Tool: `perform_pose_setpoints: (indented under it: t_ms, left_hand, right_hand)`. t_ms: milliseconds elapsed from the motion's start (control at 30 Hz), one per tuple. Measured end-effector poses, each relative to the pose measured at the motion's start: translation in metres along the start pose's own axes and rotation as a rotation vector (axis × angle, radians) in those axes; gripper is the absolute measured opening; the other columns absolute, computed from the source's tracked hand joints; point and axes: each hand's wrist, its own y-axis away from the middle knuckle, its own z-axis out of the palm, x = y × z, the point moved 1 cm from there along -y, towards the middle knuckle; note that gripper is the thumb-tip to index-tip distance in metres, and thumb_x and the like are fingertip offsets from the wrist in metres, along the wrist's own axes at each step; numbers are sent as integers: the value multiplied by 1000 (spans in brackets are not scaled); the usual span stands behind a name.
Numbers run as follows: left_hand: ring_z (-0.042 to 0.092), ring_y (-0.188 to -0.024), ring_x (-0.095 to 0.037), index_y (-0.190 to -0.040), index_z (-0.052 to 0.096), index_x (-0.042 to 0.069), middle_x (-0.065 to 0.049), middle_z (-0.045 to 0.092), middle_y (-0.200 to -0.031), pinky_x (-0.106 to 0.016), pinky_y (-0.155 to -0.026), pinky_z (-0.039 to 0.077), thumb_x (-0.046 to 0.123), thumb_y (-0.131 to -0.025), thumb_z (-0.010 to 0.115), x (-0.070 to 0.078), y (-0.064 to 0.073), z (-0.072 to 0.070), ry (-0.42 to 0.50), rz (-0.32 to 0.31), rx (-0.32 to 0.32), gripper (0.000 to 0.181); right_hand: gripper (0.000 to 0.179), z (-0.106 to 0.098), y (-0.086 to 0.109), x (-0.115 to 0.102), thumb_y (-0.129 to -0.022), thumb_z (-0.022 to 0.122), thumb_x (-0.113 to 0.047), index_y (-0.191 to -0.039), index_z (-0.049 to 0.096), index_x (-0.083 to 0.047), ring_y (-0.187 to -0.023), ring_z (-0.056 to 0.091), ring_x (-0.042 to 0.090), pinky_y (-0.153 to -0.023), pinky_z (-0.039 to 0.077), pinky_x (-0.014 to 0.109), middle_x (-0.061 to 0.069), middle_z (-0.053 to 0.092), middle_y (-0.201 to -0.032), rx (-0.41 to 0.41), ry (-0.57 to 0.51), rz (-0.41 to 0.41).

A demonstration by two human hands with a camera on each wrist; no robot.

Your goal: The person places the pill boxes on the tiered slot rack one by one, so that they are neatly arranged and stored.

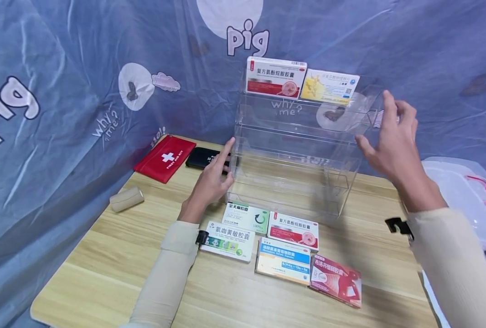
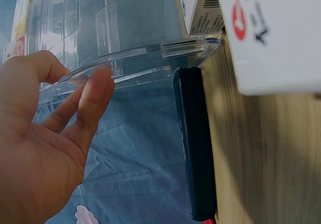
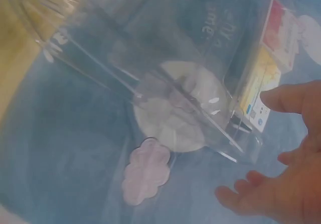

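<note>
A clear plastic tiered rack [image 1: 284,178] stands on the table. On its top tier are a red-and-white medicine box [image 1: 276,78] and a yellow-and-white medicine box [image 1: 329,86]. My left hand [image 1: 210,180] is at the rack's left side, its fingertips against the edge of the side panel; the fingers [image 2: 95,96] are fairly straight in the left wrist view. By the upper right corner, my right hand [image 1: 399,141] is spread with thumb and fingers apart, holding nothing. In the right wrist view its thumb [image 3: 283,98] overlaps the yellow-and-white box.
Several medicine boxes lie before the rack, among them a green-and-white one [image 1: 227,241], a blue-and-white one [image 1: 283,260] and a pinkish-red one [image 1: 335,280]. Leftward are a red first aid pouch [image 1: 165,158], a black case [image 1: 204,157] and a cardboard tube [image 1: 126,199]. A lidded container [image 1: 452,182] stands right.
</note>
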Motion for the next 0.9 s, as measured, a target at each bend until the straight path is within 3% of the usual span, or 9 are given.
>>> perform_pose_setpoints:
  t_ms: [100,267,367,500,700,833,900]
  left_hand:
    - [73,-112,-31,-173,14,42,-13,60,-152,-47,-92,63,-1,-99,63,1,0,0,1,1,1,99]
    - [72,-113,-31,-173,12,43,-12,59,-153,-48,-93,63,0,-99,63,1,1,1,2,-11,-4,99]
    - [72,-115,-31,-173,12,43,-12,58,-154,-48,-93,63,0,-100,63,1,2,3,1,-17,-13,99]
    - [72,-115,-31,-173,11,42,-12,58,-154,-48,-92,63,0,-100,63,1,3,4,2,-15,-13,99]
    - [72,-114,-31,-173,11,42,-12,56,-157,-48,-92,63,1,-100,62,2,4,4,3,-12,-10,99]
    - [72,-114,-31,-173,11,43,-11,56,-157,-48,-90,63,1,-99,63,2,2,2,-2,0,-2,100]
    - [72,-113,-31,-173,10,43,-12,56,-157,-48,-89,63,1,-99,62,1,1,1,-6,4,1,100]
  right_hand:
    - [98,1,27,15,-103,66,-16,-175,-1,-18,-157,14,58,-118,26,83,33,6,-172,-37,-16,11]
    - [101,17,76,47,-105,66,-20,-173,-8,-10,-147,19,72,-107,25,90,45,3,-168,-194,-76,33]
    - [101,34,110,65,-104,68,-15,-170,-6,2,-135,30,72,-101,34,88,53,14,-159,-277,-149,2]
    - [95,53,151,84,-105,66,-13,-168,-2,9,-128,39,69,-94,44,83,55,23,-152,-401,-223,29]
    - [91,64,199,107,-110,62,-29,-165,4,14,-129,49,71,-97,50,78,54,32,-151,-608,-208,216]
    - [95,71,219,115,-109,61,-45,-164,12,15,-133,53,60,-102,53,68,47,39,-154,-729,-132,363]
    - [94,74,228,115,-108,62,-47,-163,18,15,-130,56,54,-103,54,65,43,42,-153,-749,-96,378]
